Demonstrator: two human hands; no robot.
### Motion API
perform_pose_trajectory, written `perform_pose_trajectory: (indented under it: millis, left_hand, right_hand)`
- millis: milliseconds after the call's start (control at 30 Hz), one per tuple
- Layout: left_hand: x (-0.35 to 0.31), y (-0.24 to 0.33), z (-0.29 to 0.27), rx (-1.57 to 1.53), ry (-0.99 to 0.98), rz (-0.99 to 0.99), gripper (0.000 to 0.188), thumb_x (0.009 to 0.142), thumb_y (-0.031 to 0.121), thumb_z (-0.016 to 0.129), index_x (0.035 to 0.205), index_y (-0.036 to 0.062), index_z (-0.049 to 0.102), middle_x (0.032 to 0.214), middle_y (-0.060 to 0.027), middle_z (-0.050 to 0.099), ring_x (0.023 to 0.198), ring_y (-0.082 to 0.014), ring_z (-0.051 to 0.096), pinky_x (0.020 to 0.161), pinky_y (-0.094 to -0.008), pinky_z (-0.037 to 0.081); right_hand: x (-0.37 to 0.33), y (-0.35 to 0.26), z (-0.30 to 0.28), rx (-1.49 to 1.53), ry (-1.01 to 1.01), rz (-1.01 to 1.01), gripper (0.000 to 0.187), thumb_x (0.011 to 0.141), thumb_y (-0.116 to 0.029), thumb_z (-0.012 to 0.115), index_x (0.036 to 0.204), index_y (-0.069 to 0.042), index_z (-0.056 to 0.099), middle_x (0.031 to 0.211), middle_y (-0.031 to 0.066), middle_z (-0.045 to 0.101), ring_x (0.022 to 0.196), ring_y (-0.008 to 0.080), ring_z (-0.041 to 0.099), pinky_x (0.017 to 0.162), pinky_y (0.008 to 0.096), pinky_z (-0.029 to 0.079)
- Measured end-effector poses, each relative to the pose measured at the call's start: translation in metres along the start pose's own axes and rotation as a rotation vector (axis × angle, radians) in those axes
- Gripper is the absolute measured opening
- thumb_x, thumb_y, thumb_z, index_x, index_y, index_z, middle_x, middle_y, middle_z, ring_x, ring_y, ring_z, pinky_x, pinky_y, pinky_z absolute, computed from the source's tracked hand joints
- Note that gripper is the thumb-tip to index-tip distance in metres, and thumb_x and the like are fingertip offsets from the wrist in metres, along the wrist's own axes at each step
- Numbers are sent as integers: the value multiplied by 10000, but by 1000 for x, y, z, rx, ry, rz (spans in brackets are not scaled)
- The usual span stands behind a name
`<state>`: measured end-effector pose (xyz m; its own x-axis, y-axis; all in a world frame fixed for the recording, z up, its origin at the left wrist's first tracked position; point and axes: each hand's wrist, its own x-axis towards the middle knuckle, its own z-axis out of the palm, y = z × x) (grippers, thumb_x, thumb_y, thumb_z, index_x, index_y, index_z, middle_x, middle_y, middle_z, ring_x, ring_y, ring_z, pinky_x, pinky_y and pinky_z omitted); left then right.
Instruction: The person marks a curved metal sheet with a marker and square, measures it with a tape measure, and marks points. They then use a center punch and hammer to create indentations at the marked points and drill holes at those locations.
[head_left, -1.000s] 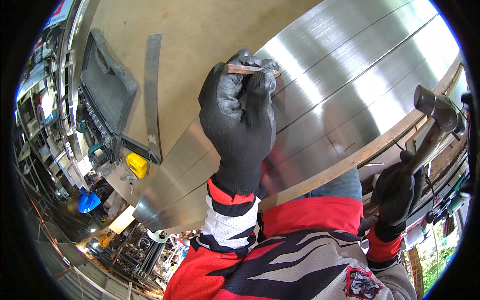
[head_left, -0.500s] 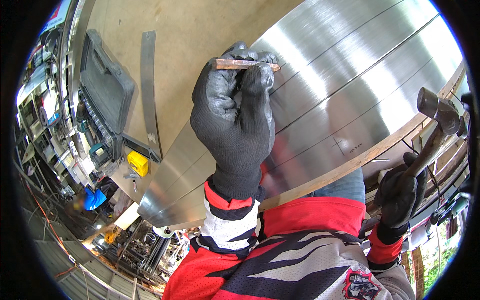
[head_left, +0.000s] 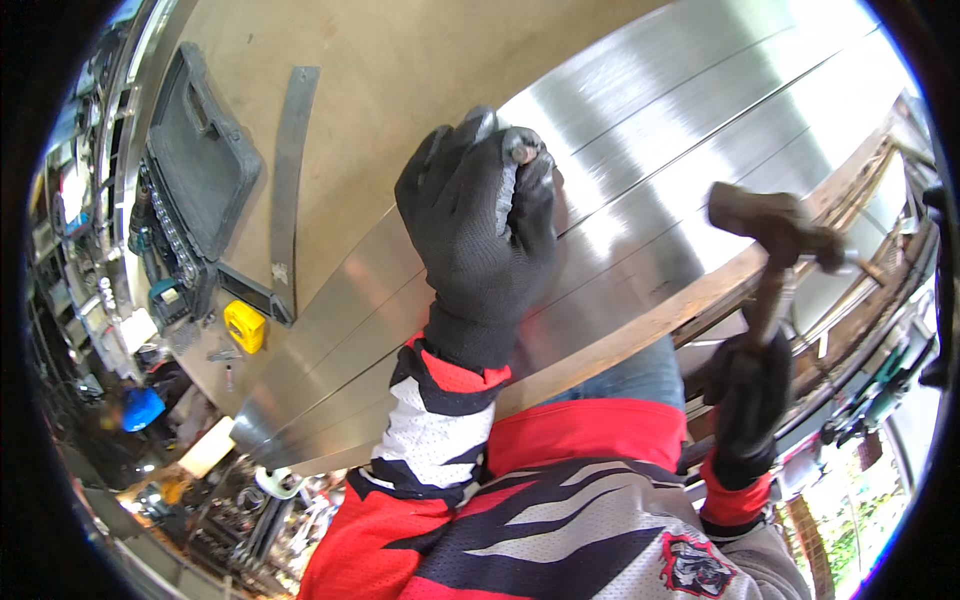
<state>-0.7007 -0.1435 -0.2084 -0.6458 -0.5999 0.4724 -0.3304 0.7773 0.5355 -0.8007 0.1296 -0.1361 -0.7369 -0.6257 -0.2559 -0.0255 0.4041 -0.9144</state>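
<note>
My left hand (head_left: 478, 205), in a black coated glove, is closed around a short, rusty punch-like steel bar. Only the bar's blunt end (head_left: 524, 154) shows at the top of the fist; the fingers hide the rest. Beneath this hand lies a shiny metal sheet (head_left: 620, 130) with long dark lines running across it. To the right, my right hand (head_left: 750, 395), also gloved, grips a hammer (head_left: 768, 222) by its handle. The hammer's head is raised near the sheet's near right edge, apart from the left hand.
A wooden edge (head_left: 640, 325) runs along the sheet's near side. On the tan tabletop (head_left: 400, 60) lie a grey metal strip (head_left: 292, 170), an open tool case (head_left: 205, 160) and a yellow tape measure (head_left: 244, 326). Several tools and parts clutter the lower left.
My left hand has turned, so the bar now points end-on instead of lying crosswise. The hammer in my right hand has swung left, toward the sheet.
</note>
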Motion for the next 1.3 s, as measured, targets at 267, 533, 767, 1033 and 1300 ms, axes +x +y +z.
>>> perform_pose_trajectory:
  millis: [267, 533, 767, 1033, 1300]
  left_hand:
    - [-1, 9, 4, 3, 62, -118, 211, 805, 179, 727, 991, 85, 693, 1051, -170, 713, 1008, -330, 666, 987, -482, 450]
    - [-4, 3, 7, 111, 174, -4, 163, 822, 139, 711, 973, 83, 689, 1003, -140, 714, 955, -340, 671, 954, -494, 468]
    - [-15, 36, -65, -587, 504, -353, 189, 1015, 108, 596, 1165, -6, 607, 1162, -165, 688, 1074, -216, 655, 976, -389, 513]
    - [-58, 64, -44, -675, -237, -439, 246, 1001, 91, 620, 1190, -56, 566, 1159, -202, 659, 929, -184, 687, 800, -295, 561]
    - [-58, 64, -13, -559, -237, -299, 157, 976, 189, 641, 953, 43, 693, 914, -87, 723, 858, -257, 672, 811, -371, 515]
  right_hand:
    - [33, -89, 24, -589, -194, -614, 685, 754, 92, 654, 1417, -34, 537, 786, 104, 648, 626, 262, 639, 564, 350, 517]
    - [34, -103, 49, -602, -153, -562, 752, 804, -8, 701, 1507, -142, 470, 712, 86, 533, 568, 291, 571, 522, 396, 475]
    - [-41, -33, -22, -238, 201, 34, 613, 828, 55, 578, 1432, 47, 474, 1170, 252, 638, 856, 341, 683, 732, 376, 559]
    - [-80, 32, -25, -230, 237, 133, 554, 952, 14, 507, 1496, 44, 408, 1110, 141, 639, 810, 170, 625, 670, 320, 518]
    - [-88, 43, -5, -64, 212, 49, 585, 956, 78, 458, 1530, -8, 384, 906, 31, 547, 684, 95, 526, 572, 266, 451]
